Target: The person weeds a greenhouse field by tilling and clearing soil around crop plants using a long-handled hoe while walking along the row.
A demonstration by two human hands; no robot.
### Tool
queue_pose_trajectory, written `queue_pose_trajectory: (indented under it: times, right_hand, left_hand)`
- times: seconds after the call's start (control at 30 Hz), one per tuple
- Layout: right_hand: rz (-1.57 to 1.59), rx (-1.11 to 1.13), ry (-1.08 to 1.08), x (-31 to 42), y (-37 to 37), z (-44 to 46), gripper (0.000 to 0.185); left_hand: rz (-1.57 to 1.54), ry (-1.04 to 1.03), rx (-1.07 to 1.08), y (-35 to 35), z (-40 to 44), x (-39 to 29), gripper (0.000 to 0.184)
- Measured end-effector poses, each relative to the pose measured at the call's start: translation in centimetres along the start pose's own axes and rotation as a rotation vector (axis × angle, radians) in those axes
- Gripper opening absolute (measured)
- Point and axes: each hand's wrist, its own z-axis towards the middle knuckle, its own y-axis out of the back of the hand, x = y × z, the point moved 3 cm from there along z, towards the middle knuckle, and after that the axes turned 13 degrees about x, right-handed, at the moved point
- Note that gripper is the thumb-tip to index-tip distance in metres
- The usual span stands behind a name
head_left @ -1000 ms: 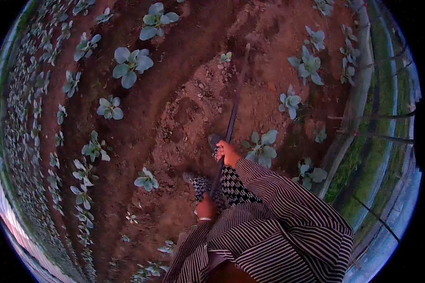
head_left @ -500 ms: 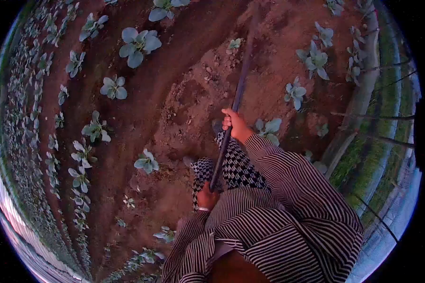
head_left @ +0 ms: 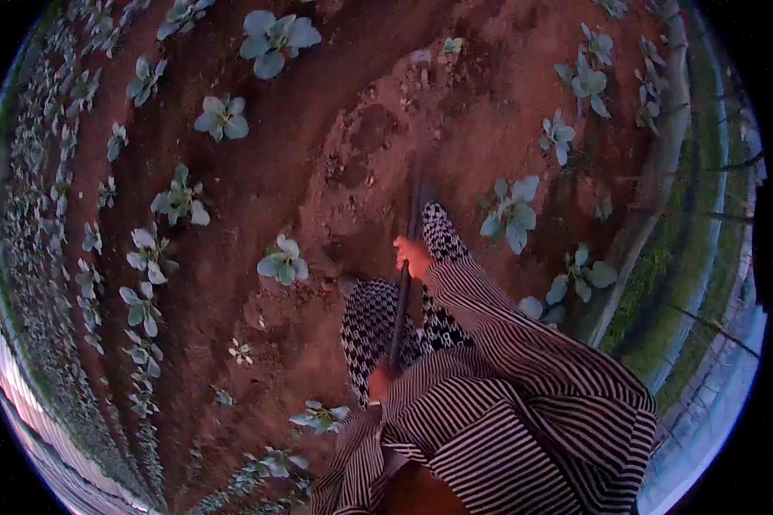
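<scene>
Both my hands are wrapped round the long dark pole [head_left: 401,313] of a tool. Its far part runs up over the soil and blurs, and I cannot make out its working end. My left hand [head_left: 380,380] grips the near end close to my waist, with a pale band at the wrist. Farther along, my right hand [head_left: 412,257] is closed round the shaft, thumb side forward. Loose, broken soil [head_left: 361,163] lies ahead of my feet, with a small green plant [head_left: 453,45] beyond it.
Broad-leaved seedlings stand close by: one plant [head_left: 283,261] on the left, another [head_left: 512,213] on the right. Denser rows [head_left: 82,172] fill the far left. A raised pale edge [head_left: 636,236] borders grass [head_left: 653,275] on the right. My patterned trouser leg [head_left: 369,322] is beside the pole.
My right hand has come back toward my body, and the pole now reaches less far up the view. My left hand sits slightly lower. The view over the ground has shifted.
</scene>
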Motion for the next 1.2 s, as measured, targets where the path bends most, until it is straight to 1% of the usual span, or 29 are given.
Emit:
queue_pose_trajectory:
  times: [0.03, 0.07, 0.1, 0.2, 0.23, 0.33, 0.37, 0.47, 0.53, 0.57, 0.67, 0.7, 0.77, 0.8, 0.83, 0.87, 0.93, 1.03, 1.07, 1.13, 1.17, 1.2]
  right_hand:
    - [0.081, 0.061, 0.029, -2.2, 0.3, 1.0, 0.024]
    - [0.159, 0.126, 0.063, -3.2, 0.1, 1.6, 0.025]
    - [0.098, 0.069, 0.01, -3.0, -1.1, 0.5, 0.028]
    - [0.166, 0.053, 0.041, -4.7, -2.3, -0.6, 0.029]
    - [0.197, 0.105, 0.051, -4.3, -3.6, -2.5, 0.028]
    - [0.25, 0.171, 0.139, -2.4, -5.5, -4.3, 0.027]
    - [0.216, 0.187, 0.171, -0.8, -6.1, -5.2, 0.025]
    - [0.161, 0.262, 0.215, 2.9, -4.2, -1.6, 0.021]
    - [0.033, 0.272, 0.342, 5.6, -3.0, 1.2, 0.023]
    - [-0.022, 0.268, 0.396, 5.8, -2.2, 2.0, 0.025]
    - [-0.053, 0.168, 0.262, 3.9, -0.9, 3.4, 0.028]
    - [-0.045, 0.176, 0.219, 2.1, 0.0, 4.6, 0.029]
    - [-0.156, 0.262, 0.436, -1.6, -0.2, 2.5, 0.026]
    - [-0.047, 0.272, 0.377, -4.5, 0.6, 3.6, 0.023]
    - [0.06, 0.282, 0.32, -6.9, 1.2, 4.5, 0.021]
    - [0.169, 0.267, 0.193, -7.3, 0.1, 3.1, 0.02]
    - [0.383, 0.232, -0.08, -7.5, -3.0, -0.9, 0.018]
    - [0.431, 0.258, 0.022, -6.1, -5.6, -2.4, 0.023]
    - [0.424, 0.326, 0.047, -5.8, -5.9, -2.2, 0.027]
    - [0.41, 0.452, 0.11, -4.1, -6.1, -2.3, 0.036]
    - [0.448, 0.429, 0.059, -3.6, -6.2, -2.8, 0.035]
    - [0.434, 0.422, 0.083, -3.0, -6.7, -3.3, 0.034]
  left_hand:
    - [0.009, 0.131, -0.004, 1.1, -1.5, -0.3, 0.04]
    - [0.014, 0.201, 0.003, 0.9, -1.7, 1.3, 0.042]
    - [0.019, 0.271, 0.012, 0.6, -1.9, 2.9, 0.044]
    - [0.109, 0.122, -0.083, 1.2, -3.4, 6.6, 0.045]
    - [0.126, 0.076, -0.203, 1.8, -4.5, 5.7, 0.045]
    - [0.073, 0.256, -0.102, 4.2, -5.2, 2.8, 0.044]
    - [0.162, 0.226, -0.142, 4.5, -4.3, 2.5, 0.042]
    - [0.112, 0.125, -0.17, 5.9, -1.4, -1.2, 0.042]
    - [0.034, 0.113, -0.159, 5.9, 2.1, -2.7, 0.043]
    - [0.0, 0.116, -0.141, 5.4, 2.9, -2.9, 0.044]
    - [0.106, 0.088, -0.125, 4.4, 4.0, -2.9, 0.05]
    - [0.041, 0.097, -0.102, 4.3, 3.1, -2.8, 0.049]
    - [0.056, 0.161, -0.03, 3.4, 1.1, -0.5, 0.045]
    - [0.068, 0.192, 0.016, 2.9, -0.6, 0.9, 0.044]
    - [0.086, 0.141, -0.024, 3.2, -3.3, 0.8, 0.04]
    - [0.1, 0.085, -0.067, 4.0, -5.5, 0.2, 0.036]
    - [0.202, 0.177, -0.145, 4.4, -7.0, 2.0, 0.031]
    - [0.262, 0.278, -0.253, 5.7, -7.7, 3.2, 0.026]
    - [0.268, 0.303, -0.282, 6.2, -7.6, 3.2, 0.025]
    - [0.261, 0.224, -0.299, 6.7, -7.6, 2.3, 0.028]
    - [0.265, 0.2, -0.306, 6.4, -7.1, 2.7, 0.03]
    - [0.272, 0.175, -0.313, 6.5, -6.5, 3.2, 0.031]
